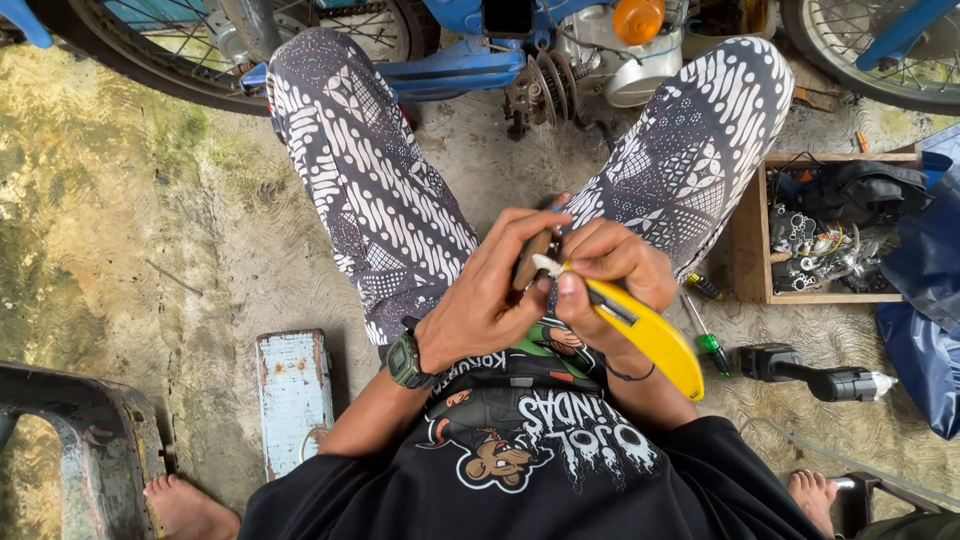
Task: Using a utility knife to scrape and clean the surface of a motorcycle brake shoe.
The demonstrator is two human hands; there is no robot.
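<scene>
My left hand [490, 295] is clamped around a small brown part [530, 258], held over my lap between my knees. My right hand [615, 265] grips a yellow utility knife [650, 335], its blade tip touching the part.

Outdoor motorbike repair spot, informal: blue motorcycle [560, 45] w/ exposed engine on rough concrete ground [130, 220]; wooden box [748, 240] of metal parts; screwdrivers [705, 325] alongside.

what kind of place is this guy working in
Likely an informal outdoor motorbike repair spot: a blue motorbike stands on rough concrete, a wooden box of metal parts sits beside the person, and screwdrivers lie on the ground.
</scene>
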